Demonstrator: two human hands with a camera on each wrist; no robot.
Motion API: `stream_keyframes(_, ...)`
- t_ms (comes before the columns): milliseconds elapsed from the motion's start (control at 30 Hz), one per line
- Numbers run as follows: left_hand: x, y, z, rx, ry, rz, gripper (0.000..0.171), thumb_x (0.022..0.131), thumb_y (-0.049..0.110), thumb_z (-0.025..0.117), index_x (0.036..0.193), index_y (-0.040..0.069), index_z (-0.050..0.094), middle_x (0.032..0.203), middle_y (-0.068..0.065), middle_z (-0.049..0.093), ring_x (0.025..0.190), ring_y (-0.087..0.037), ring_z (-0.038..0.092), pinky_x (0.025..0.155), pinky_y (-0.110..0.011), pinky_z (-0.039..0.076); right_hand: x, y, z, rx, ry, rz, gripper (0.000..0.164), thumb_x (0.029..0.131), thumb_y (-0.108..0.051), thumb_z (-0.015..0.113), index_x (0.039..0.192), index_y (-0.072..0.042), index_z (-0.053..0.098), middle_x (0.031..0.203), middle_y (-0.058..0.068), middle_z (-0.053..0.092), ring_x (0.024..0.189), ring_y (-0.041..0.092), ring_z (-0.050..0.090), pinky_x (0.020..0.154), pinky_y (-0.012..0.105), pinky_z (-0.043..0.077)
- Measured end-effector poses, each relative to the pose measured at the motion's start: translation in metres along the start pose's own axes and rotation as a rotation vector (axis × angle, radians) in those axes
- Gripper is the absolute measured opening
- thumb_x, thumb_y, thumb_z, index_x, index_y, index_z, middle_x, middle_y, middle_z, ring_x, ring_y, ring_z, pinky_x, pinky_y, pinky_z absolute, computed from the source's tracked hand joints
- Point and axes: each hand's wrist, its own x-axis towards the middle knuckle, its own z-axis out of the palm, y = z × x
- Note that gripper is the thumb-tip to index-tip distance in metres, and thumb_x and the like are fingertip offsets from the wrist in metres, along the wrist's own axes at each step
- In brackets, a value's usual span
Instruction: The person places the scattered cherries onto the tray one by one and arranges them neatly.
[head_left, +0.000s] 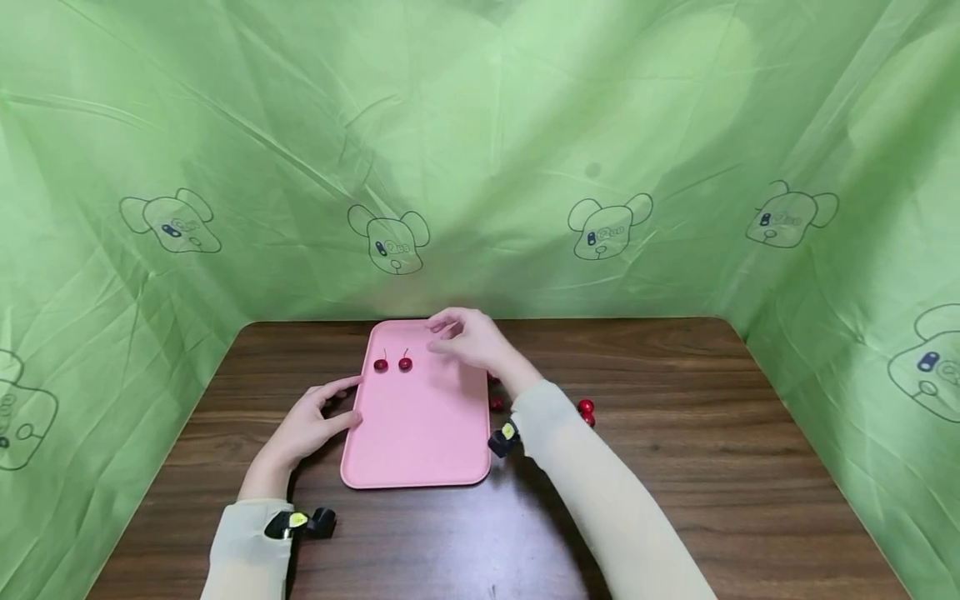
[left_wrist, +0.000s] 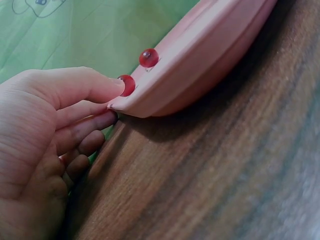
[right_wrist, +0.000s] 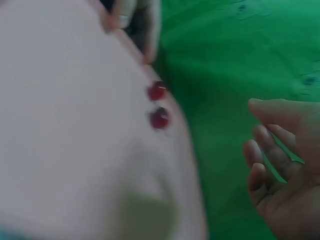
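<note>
A pink tray [head_left: 420, 433] lies on the table with two red cherries near its upper left: a left cherry [head_left: 381, 365] and a right cherry [head_left: 405, 364], each with a thin stem. My left hand [head_left: 307, 425] touches the tray's left edge, thumb and index finger spread along the rim. Above the tray's upper right is my right hand [head_left: 472, 340], its fingers loosely bent and apart. Nothing shows between those fingers in the right wrist view, where the hand [right_wrist: 287, 160] hangs clear of the tray surface.
More red cherries [head_left: 587, 407] lie on the brown wooden table [head_left: 675, 467] right of the tray, beyond the right forearm. Another cherry [head_left: 497, 404] sits by the tray's right edge, partly hidden by the arm. Green cloth [head_left: 480, 167] hangs behind and at both sides.
</note>
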Motion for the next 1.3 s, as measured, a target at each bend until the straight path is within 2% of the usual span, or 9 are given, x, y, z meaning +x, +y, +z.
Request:
stream_keyframes(233, 0.0, -0.001, 0.001, 0.005, 0.006, 0.002, 0.063, 0.095, 0.021, 0.086, 0.153, 0.014, 0.065, 0.132, -0.017, 0.065, 0.126, -0.032, 0.051, 0.107, -0.05, 0.039, -0.04, -0.004, -0.058, -0.034, 0.026, -0.08, 0.031, 0.096, -0.011, 0.084, 0.126, -0.009, 0.078, 0.114, 0.007, 0.078, 0.101, 0.021, 0.07, 0.091, 0.04, 0.057)
stream_keyframes(367, -0.002, 0.0, 0.001, -0.009, 0.008, 0.002, 0.062, 0.095, 0.021, 0.086, 0.153, 0.014, 0.065, 0.133, -0.017, 0.065, 0.127, -0.033, 0.051, 0.109, -0.053, 0.038, -0.068, 0.005, -0.087, -0.034, 0.073, -0.084, 0.03, 0.096, -0.015, 0.085, 0.124, -0.008, 0.078, 0.116, 0.008, 0.078, 0.101, 0.021, 0.072, 0.09, 0.039, 0.056)
stream_keyframes(533, -0.003, 0.002, 0.0, -0.014, 0.004, -0.004, 0.062, 0.096, 0.021, 0.086, 0.153, 0.013, 0.064, 0.135, -0.02, 0.063, 0.129, -0.036, 0.05, 0.11, -0.056, 0.037, -0.1, 0.018, -0.11, -0.059, 0.139, -0.058, 0.028, 0.096, -0.019, 0.085, 0.122, -0.01, 0.079, 0.114, 0.008, 0.079, 0.099, 0.021, 0.072, 0.087, 0.036, 0.056)
stream_keyframes(767, -0.001, 0.002, 0.001, 0.004, 0.004, 0.015, 0.061, 0.097, 0.02, 0.084, 0.154, 0.012, 0.064, 0.133, -0.021, 0.064, 0.128, -0.036, 0.051, 0.109, -0.055, 0.037, -0.137, 0.038, -0.131, -0.076, 0.213, -0.009, 0.025, 0.097, -0.021, 0.086, 0.119, -0.012, 0.079, 0.106, 0.004, 0.079, 0.097, 0.022, 0.072, 0.084, 0.033, 0.057)
stream_keyframes(933, -0.001, 0.001, 0.001, -0.007, 0.007, 0.01, 0.061, 0.097, 0.018, 0.084, 0.154, 0.012, 0.064, 0.133, -0.021, 0.063, 0.127, -0.034, 0.05, 0.109, -0.054, 0.037, -0.158, 0.054, -0.14, -0.089, 0.259, 0.023, 0.026, 0.099, -0.021, 0.084, 0.121, -0.009, 0.078, 0.11, 0.006, 0.079, 0.1, 0.02, 0.071, 0.087, 0.029, 0.055)
stream_keyframes(1033, -0.001, 0.001, 0.0, -0.012, 0.007, 0.007, 0.061, 0.097, 0.018, 0.084, 0.154, 0.012, 0.064, 0.134, -0.021, 0.063, 0.128, -0.034, 0.05, 0.109, -0.055, 0.037, -0.169, 0.063, -0.142, -0.057, 0.288, 0.048, 0.026, 0.1, -0.02, 0.083, 0.122, -0.008, 0.078, 0.112, 0.009, 0.079, 0.1, 0.018, 0.071, 0.087, 0.028, 0.054)
stream_keyframes(1300, -0.001, 0.003, 0.0, -0.005, 0.006, 0.008, 0.06, 0.097, 0.019, 0.084, 0.153, 0.012, 0.064, 0.134, -0.021, 0.063, 0.127, -0.034, 0.05, 0.109, -0.055, 0.037, -0.189, 0.09, -0.145, -0.022, 0.292, 0.08, 0.029, 0.102, -0.015, 0.08, 0.128, -0.002, 0.076, 0.115, 0.015, 0.079, 0.1, 0.015, 0.072, 0.088, 0.025, 0.054)
